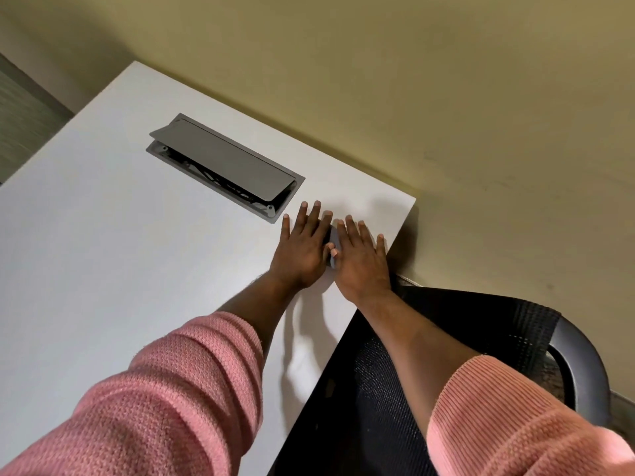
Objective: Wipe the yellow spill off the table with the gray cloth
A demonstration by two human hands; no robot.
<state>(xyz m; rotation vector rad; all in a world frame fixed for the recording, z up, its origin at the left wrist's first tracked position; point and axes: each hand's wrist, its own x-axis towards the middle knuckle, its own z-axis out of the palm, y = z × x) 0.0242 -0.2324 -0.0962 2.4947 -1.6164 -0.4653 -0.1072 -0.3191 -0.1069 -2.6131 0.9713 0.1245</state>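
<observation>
- Now: both hands flat on the bench [103,269] near its far right corner, fingers spread, palms down.
- Left hand [304,250] and right hand [360,261] lie side by side, thumbs meeting; neither grips anything, both press open-palmed.
- Cloth [334,240]: only a dark gray sliver shows between the hands, pinned under them against the bench.
- Spill: no yellow visible anywhere; probably under the cloth and hands, or already taken up. Cannot tell which.
- Doing it well: keep even pressure through both palms, draw the cloth inward from the corner so liquid is not pushed over the edge, then lift and check the surface.
- Fold to a clean face if the cloth is soaked.
- Nearby: cable hatch [226,166] just left of the left hand, lid tilted open, wires showing. Keep wet cloth away from it.
- Chair [446,338], black mesh, tucked under the right forearm at the bench edge; limits elbow room.
- Wall [446,80] close behind the corner.
</observation>
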